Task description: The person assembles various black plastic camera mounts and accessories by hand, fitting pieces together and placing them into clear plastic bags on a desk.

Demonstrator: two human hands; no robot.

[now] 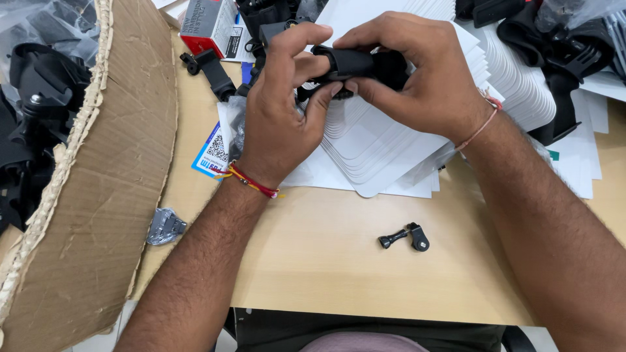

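I am holding a black plastic clip tight with my left hand and right hand, just above the pile of white cards; it is looking dark and chunky

A packing or assembly workbench for small camera mounts.
A pale wooden table is crowded with stacks of white cards, black plastic mount parts, a loose black screw piece, a small red and white box and printed leaflets. An open cardboard box at the left holds more black parts.
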